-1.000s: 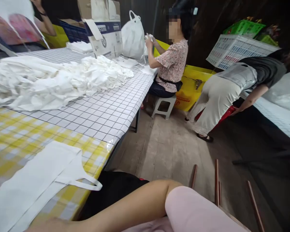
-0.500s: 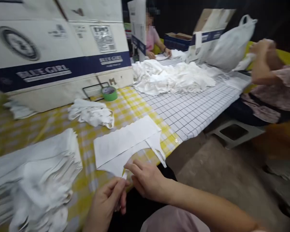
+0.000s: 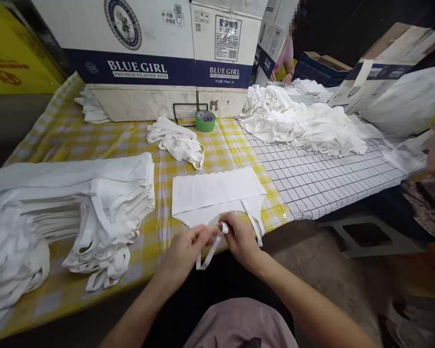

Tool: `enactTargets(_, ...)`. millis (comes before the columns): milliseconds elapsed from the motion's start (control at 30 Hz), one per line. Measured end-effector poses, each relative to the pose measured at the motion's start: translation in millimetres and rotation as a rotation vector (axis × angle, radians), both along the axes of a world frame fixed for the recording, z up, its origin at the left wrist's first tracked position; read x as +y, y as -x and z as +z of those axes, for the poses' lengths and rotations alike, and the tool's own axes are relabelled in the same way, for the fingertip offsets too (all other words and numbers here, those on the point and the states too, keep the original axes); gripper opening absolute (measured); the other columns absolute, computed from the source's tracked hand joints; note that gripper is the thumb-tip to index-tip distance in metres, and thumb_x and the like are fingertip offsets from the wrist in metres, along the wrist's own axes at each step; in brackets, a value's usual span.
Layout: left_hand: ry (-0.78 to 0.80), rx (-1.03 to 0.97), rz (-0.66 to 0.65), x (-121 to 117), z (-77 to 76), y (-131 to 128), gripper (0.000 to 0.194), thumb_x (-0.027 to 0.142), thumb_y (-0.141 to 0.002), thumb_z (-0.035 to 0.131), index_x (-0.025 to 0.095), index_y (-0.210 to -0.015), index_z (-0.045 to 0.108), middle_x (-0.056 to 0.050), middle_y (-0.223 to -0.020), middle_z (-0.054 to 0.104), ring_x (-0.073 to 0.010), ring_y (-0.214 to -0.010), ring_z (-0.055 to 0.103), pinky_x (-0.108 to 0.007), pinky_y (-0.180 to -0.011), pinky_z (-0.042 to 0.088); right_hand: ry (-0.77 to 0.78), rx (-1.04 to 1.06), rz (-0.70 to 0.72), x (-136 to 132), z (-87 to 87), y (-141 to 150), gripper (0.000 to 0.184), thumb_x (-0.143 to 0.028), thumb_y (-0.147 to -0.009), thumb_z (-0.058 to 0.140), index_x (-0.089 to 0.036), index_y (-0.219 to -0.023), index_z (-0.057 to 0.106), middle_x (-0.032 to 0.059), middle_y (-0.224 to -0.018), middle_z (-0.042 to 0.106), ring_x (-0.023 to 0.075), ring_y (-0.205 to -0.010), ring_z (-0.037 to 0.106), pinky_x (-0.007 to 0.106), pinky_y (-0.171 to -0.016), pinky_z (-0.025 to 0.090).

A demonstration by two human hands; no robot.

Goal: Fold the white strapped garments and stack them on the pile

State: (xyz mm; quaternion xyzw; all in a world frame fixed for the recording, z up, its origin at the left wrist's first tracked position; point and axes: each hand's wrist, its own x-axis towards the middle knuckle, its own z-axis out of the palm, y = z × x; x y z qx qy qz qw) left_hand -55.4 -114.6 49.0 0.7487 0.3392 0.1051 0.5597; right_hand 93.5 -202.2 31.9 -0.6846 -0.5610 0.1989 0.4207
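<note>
A white strappy top point(image 3: 217, 187) lies flat at the table's front edge, its folded body away from me and its straps towards me. My left hand point(image 3: 186, 250) is closed in a pinch at one shoulder strap point(image 3: 210, 253). My right hand point(image 3: 241, 240) pinches that same strap close by, where it makes a small fold between thumb and finger. Below the hands the strap hangs in a loop over my lap. The other strap point(image 3: 255, 227) droops over the edge beside my right hand. My fingers partly cover the neckline.
Stacked white tops point(image 3: 123, 174) fill the left, straps dangling. Further back are a small crumpled white heap point(image 3: 179, 142), green tape point(image 3: 205, 122) and a large carton point(image 3: 217, 72). A big white garment pile point(image 3: 297, 116) lies on the checked table to the right; co-workers sit beyond.
My view has swung left. Both hands have come up closer to the top's neckline, and the strap now hangs in a visible loop between them.
</note>
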Motion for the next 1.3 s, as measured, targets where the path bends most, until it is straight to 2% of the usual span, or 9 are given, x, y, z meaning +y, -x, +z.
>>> enactTargets(100, -0.499, 0.043, 0.114, 31.1, -12.6, -8.2, 0.021, 0.032, -0.084, 0.049, 0.021, -0.099, 0.06, -0.002, -0.096, 0.061, -0.0194, -0.09, 0.054, -0.031, -0.081, 0.042, 0.041, 0.377, -0.062, 10.8, -2.2, -8.7, 0.008, -0.024, -0.086, 0.041, -0.022, -0.081, 0.047, -0.0022, -0.068, 0.051, 0.0103, -0.054, 0.044, 0.022, -0.052, 0.036)
enactTargets(167, -0.711, 0.075, 0.056, 49.9, -24.7, -16.4, 0.025, 0.026, -0.081, 0.054, 0.02, -0.105, 0.057, -0.005, -0.102, 0.056, -0.0213, -0.098, 0.05, -0.034, -0.087, 0.04, 0.054, 0.623, -0.054, 19.2, -5.8, -12.5, 0.014, -0.033, -0.087, 0.043, -0.022, -0.079, 0.045, -0.0031, -0.065, 0.05, 0.0085, -0.047, 0.04, 0.021, -0.046, 0.033)
enactTargets(267, -0.862, 0.128, -0.084, 67.3, -39.6, -27.7, 0.025, 0.021, -0.079, 0.056, 0.02, -0.105, 0.057, -0.006, -0.101, 0.053, -0.021, -0.097, 0.048, -0.034, -0.084, 0.042, 0.06, 0.843, -0.042, 29.6, -13.4, -14.2, 0.017, -0.037, -0.084, 0.049, -0.021, -0.079, 0.046, -0.0038, -0.064, 0.052, 0.0068, -0.044, 0.039, 0.019, -0.043, 0.031)
enactTargets(367, -0.952, 0.17, -0.155, 73.1, -45.7, -33.7, 0.012, 0.019, -0.081, 0.054, 0.018, -0.092, 0.06, -0.006, -0.095, 0.053, -0.0201, -0.094, 0.048, -0.032, -0.08, 0.043, 0.096, 0.911, -0.038, 35.7, -19.8, -13.6, 0.014, -0.034, -0.081, 0.052, -0.021, -0.08, 0.046, -0.004, -0.066, 0.055, 0.0059, -0.044, 0.039, 0.018, -0.042, 0.03)
enactTargets(433, -0.997, 0.193, -0.167, 74.4, -46.9, -35.0, 0.011, 0.017, -0.083, 0.05, 0.017, -0.085, 0.061, -0.007, -0.091, 0.054, -0.02, -0.092, 0.048, -0.032, -0.078, 0.043, 0.129, 0.905, -0.025, 38.9, -22.2, -14.1, 0.011, -0.032, -0.081, 0.051, -0.022, -0.081, 0.046, -0.0041, -0.066, 0.055, 0.0061, -0.044, 0.039, 0.018, -0.043, 0.031)
enactTargets(533, -0.996, 0.186, -0.129, 76.3, -48.9, -35.4, 0.015, 0.016, -0.084, 0.048, 0.017, -0.083, 0.063, -0.006, -0.089, 0.055, -0.0197, -0.09, 0.048, -0.032, -0.074, 0.042, 0.148, 0.78, -0.001, 45.3, -23.9, -17.5, 0.007, -0.028, -0.08, 0.049, -0.021, -0.078, 0.048, -0.0042, -0.067, 0.053, 0.0069, -0.047, 0.039, 0.019, -0.046, 0.032)
enactTargets(700, -0.792, 0.086, 0.002, 80.5, -53.3, -36.7, 0.012, 0.019, -0.078, 0.057, 0.022, -0.082, 0.068, -0.003, -0.089, 0.057, -0.0186, -0.09, 0.047, -0.032, -0.078, 0.041, 0.158, 0.408, 0.001, 63.3, -27.5, -26.3, 0.006, -0.021, -0.074, 0.048, -0.02, -0.077, 0.053, -0.0038, -0.062, 0.049, 0.0096, -0.052, 0.041, 0.021, -0.048, 0.033)
enactTargets(967, -0.647, 0.063, 0.092, 83.1, -52.1, -40.6, 0.013, 0.03, -0.076, 0.06, 0.023, -0.075, 0.071, -0.002, -0.085, 0.058, -0.0187, -0.086, 0.047, -0.032, -0.078, 0.041, 0.101, -0.006, 0.028, 93.3, -26.8, -27.8, 0.012, -0.019, -0.072, 0.045, -0.019, -0.074, 0.057, -0.0008, -0.07, 0.057, 0.012, -0.059, 0.045, 0.023, -0.055, 0.035)
enactTargets(1300, -0.611, 0.061, 0.101, 85.3, -55.2, -41.7, 0.011, 0.027, -0.074, 0.06, 0.023, -0.072, 0.07, -0.001, -0.084, 0.059, -0.0191, -0.085, 0.047, -0.031, -0.076, 0.041, 0.085, -0.118, 0.103, 103.6, -31.6, -30.0, 0.022, -0.011, -0.065, 0.043, -0.02, -0.076, 0.06, -0.0003, -0.074, 0.059, 0.0126, -0.061, 0.047, 0.024, -0.06, 0.038)
